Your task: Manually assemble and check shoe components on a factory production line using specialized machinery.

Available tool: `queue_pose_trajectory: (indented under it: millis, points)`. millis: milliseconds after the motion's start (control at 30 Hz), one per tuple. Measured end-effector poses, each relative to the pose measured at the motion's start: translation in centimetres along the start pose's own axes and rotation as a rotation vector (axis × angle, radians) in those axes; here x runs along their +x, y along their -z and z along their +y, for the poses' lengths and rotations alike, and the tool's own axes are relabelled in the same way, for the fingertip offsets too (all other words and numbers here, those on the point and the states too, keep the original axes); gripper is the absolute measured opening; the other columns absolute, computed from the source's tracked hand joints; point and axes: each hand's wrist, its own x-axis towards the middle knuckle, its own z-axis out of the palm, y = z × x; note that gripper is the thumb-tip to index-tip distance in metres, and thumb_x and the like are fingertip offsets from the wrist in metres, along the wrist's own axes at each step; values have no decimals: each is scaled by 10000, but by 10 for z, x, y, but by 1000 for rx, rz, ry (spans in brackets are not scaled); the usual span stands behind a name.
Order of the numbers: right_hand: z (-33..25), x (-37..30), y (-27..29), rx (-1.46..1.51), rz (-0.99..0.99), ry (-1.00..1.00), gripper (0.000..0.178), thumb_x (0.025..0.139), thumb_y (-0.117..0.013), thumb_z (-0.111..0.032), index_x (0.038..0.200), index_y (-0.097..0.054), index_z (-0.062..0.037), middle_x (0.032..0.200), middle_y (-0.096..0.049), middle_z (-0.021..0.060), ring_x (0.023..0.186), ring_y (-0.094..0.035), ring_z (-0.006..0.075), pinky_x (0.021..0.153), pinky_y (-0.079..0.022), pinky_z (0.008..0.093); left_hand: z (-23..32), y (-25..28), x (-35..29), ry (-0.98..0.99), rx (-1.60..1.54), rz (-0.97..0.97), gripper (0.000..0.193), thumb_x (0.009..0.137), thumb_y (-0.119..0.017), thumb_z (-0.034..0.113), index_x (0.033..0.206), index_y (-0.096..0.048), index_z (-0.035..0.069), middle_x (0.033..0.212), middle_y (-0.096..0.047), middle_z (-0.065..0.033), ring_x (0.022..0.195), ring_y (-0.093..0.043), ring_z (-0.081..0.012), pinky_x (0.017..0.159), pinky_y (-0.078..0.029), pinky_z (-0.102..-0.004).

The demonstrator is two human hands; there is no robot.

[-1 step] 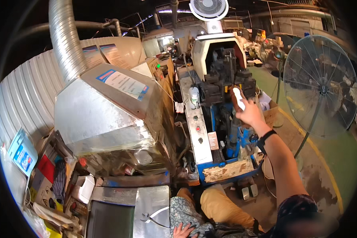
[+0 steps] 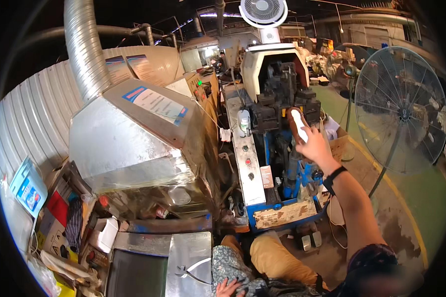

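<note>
My right hand [image 2: 314, 148] reaches forward to the dark machine [image 2: 285, 91] and grips a brown shoe [image 2: 293, 129]. The shoe's white sole side [image 2: 298, 124] faces up toward me, and its far end sits against the machine's black clamping parts. How the machine touches it is hidden. Resting low on my lap, my left hand [image 2: 227, 288] lies on the patterned apron [image 2: 229, 267] with fingers spread and holds nothing. Beside it, pincers [image 2: 187, 271] with pale handles lie on a metal plate [image 2: 183, 247].
To the left stands a metal hood [image 2: 129, 133] with a duct above it. A control panel [image 2: 250, 173] with buttons runs along the machine's left side. A large standing fan [image 2: 404, 111] is at the right. Foot pedals [image 2: 311, 240] sit below the machine. A white bottle [image 2: 244, 121] stands nearby.
</note>
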Motion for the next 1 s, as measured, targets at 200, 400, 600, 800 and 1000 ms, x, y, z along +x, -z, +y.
queue_pose_trajectory:
  millis: [200, 400, 600, 800, 1000]
  points:
    - [-68, -175, -26, 700, 8, 365, 917, 587, -839, -204, 1371, -407, -6, 1331, -455, 194, 1233, -491, 335, 1036, -395, 414, 8, 20, 33, 113, -495, 76, 583, 952, -603, 165, 1444, -345, -9, 1363, -530, -138, 1281, -489, -252, 1084, -355, -356]
    - [-193, -343, -23, 793, -700, 568, 1045, 699, -859, -350, 1460, -249, 24, 1450, -361, 243, 1317, -431, 337, 1068, -363, 429, 36, 70, 93, 394, -1729, 342, 635, 987, -346, 579, 1363, -474, 83, 1276, -580, -99, 1178, -552, -239, 976, -471, -377]
    - [-181, -341, -84, 1646, -1745, -446, 753, 932, -646, -252, 1515, -218, -42, 1403, -471, 138, 1219, -524, 221, 1040, -419, 393, -24, 75, 13, 433, -710, 41, 426, 942, -599, 380, 1169, -588, 20, 1074, -675, -121, 988, -636, -209, 873, -498, -340]
    - [-151, -385, -84, 1047, -1973, 120, 558, 874, -701, -222, 1335, -509, 27, 1200, -630, 107, 1090, -603, 192, 937, -469, 304, 7, 104, -21, 219, -520, -140, 607, 890, -687, 336, 1328, -456, -15, 1263, -588, -171, 1103, -606, -298, 966, -457, -376]
    - [-230, -319, -140, 1540, -1385, -708, 402, 876, -641, -158, 1229, -579, 23, 1076, -669, 91, 886, -668, 180, 787, -541, 330, -35, 155, -22, 601, -1007, 1012, 240, 934, -614, 130, 1136, -571, 8, 1018, -642, -75, 914, -592, -137, 891, -480, -311]
